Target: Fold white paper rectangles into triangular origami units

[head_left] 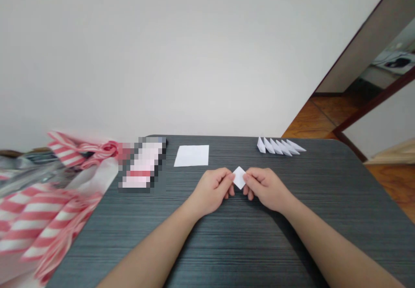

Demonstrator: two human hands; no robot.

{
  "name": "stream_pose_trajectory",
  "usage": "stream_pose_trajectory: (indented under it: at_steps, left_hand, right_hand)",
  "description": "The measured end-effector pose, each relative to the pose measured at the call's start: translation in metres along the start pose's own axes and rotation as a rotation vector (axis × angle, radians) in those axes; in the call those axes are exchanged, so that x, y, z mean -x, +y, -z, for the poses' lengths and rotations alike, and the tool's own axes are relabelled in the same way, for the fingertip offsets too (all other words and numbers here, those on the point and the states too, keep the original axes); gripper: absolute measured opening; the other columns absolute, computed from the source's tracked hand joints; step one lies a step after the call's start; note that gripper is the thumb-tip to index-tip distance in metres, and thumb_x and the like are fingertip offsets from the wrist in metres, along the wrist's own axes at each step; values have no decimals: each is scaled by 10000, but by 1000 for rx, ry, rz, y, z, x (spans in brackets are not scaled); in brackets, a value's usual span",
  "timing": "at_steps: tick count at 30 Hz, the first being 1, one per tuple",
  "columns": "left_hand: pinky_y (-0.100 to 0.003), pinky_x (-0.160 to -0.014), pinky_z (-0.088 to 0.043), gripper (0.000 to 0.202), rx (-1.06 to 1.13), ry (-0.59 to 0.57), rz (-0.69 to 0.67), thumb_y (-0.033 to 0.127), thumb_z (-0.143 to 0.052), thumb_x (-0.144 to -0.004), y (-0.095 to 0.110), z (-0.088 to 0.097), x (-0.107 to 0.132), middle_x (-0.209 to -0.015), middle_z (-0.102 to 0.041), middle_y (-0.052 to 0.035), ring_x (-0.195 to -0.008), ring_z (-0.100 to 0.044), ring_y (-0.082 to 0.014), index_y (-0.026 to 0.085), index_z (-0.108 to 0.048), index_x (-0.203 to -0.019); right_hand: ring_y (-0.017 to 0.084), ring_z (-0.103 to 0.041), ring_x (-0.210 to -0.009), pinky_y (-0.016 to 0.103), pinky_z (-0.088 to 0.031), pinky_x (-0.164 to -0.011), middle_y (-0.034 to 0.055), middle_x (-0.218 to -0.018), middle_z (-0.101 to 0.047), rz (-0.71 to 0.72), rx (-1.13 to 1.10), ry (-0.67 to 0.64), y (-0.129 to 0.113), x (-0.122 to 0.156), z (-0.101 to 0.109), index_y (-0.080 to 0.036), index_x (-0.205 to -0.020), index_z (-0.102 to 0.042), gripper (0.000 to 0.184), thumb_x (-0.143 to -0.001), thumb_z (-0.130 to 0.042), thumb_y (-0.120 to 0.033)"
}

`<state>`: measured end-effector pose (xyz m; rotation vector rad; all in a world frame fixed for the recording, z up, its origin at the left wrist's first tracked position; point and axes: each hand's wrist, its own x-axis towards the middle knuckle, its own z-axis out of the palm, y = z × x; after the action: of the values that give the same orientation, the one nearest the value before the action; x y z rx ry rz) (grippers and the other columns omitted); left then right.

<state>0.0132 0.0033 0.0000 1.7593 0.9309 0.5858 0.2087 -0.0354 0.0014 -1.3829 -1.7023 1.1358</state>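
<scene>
Along the far left, a red-and-white striped bag [42, 219] spills in loose folds over the edge of the dark grey wood-grain tabletop [343, 201], with some shiny grey material [29, 175] bunched beside it. Just to its right, near the far edge, lies a pinkish-white object [142, 164] too blurred to make out. Next comes a flat square of white paper [191, 155], lying on its own. Nearer the middle, the person's left hand [212, 190] and right hand [266, 188] meet just above the tabletop, both closed in a light pinch, gripping from either side a small folded white paper diamond [239, 177] that stands point up between them. Farther right, by the far edge, a tidy row of pointed folded paper pieces [280, 146] sits fanned out, each overlapping the next. Beyond the tabletop on the right, an orange-brown wooden floor [319, 119] shows.
</scene>
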Motion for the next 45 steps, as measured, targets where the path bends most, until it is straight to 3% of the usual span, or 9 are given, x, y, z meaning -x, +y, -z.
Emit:
stream_pose_trajectory:
  at_steps: [9, 24, 27, 30, 32, 37, 41, 45]
  left_hand:
    - [-198, -536, -430, 357, 20, -13, -12, 338, -461, -968, 5, 1, 0, -614, -637, 3, -508, -551, -92, 159, -591, -689]
    - [-189, -532, -423, 315, 71, -32, -20, 319, -491, -954, 6, 0, 0, -642, -638, 6, -519, -538, -84, 146, -612, -719]
    - [-187, -519, -413, 307, 104, 8, 10, 314, -502, -942, 5, 0, -1, -615, -633, 8, -499, -531, -83, 143, -607, -709]
    - [-191, -513, -413, 307, 169, 34, 45, 328, -505, -938, 2, 0, -1, -613, -645, 3, -491, -534, -87, 144, -604, -714]
    - [-191, -512, -414, 311, 200, 35, 58, 338, -504, -938, 0, -1, -2, -614, -650, 1, -489, -534, -89, 145, -603, -715]
    - [-195, -535, -411, 337, 166, -1, 41, 333, -496, -947, 0, 0, -2, -564, -615, 11, -498, -533, -91, 141, -628, -703]
    - [-210, -571, -407, 358, 102, 3, 11, 350, -499, -956, -1, 1, -2, -536, -587, 13, -522, -532, -100, 144, -626, -693]
    - [-213, -542, -405, 268, 155, -33, 23, 362, -503, -955, -3, 1, -2, -551, -594, 24, -513, -542, -111, 150, -667, -938]
  right_hand:
    - [86, -577, -466, 191, -447, -477, -8, -651, -680, -61, -141, -102, 0, 0, -2, -165, -751, -635, 163, -891, -584, -230]
    - [94, -588, -491, 195, -453, -491, -13, -639, -641, -57, -127, -141, -2, 0, -3, -161, -814, -649, 138, -906, -568, -223]
    - [102, -581, -518, 210, -460, -512, -16, -665, -634, -13, -139, -74, 7, 2, -3, -175, -840, -614, 71, -872, -636, -234]
    - [115, -584, -567, 234, -475, -549, -20, -735, -632, 63, -168, 38, 16, 4, -1, -206, -970, -540, 181, -859, -677, -249]
    - [125, -576, -591, 244, -471, -569, -31, -710, -595, 137, -108, 46, 19, 4, 1, -215, -1027, -538, 217, -864, -679, -238]
    - [135, -597, -742, 251, -487, -643, 50, -995, -631, 370, 49, 49, 14, 3, 3, -220, -982, -614, 115, -886, -648, -169]
    - [146, -605, -778, 254, -480, -677, 45, -946, -648, 424, 113, 64, 10, 1, 3, -219, -929, -641, 61, -892, -662, -176]
    - [152, -605, -798, 263, -474, -722, 39, -906, -653, 455, 158, 105, 10, 1, 3, -211, -921, -644, 56, -899, -654, -160]
